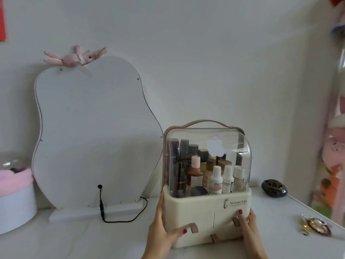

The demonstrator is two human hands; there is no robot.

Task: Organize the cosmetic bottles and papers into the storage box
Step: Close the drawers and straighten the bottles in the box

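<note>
Storage box (205,212) stands on white table (270,221), right of centre, clear dome lid down over upright bottles (216,179). Left hand (164,230) cups left wall, thumb across front; right hand (246,223) clasps right corner, fingers curled round it. Papers not visible. Looks like last step: seating or shifting packed box. Next move needs steady two-hand push, no tipping. Readable: "Serious Life" on box front. Mirror (89,131) far left.
</note>
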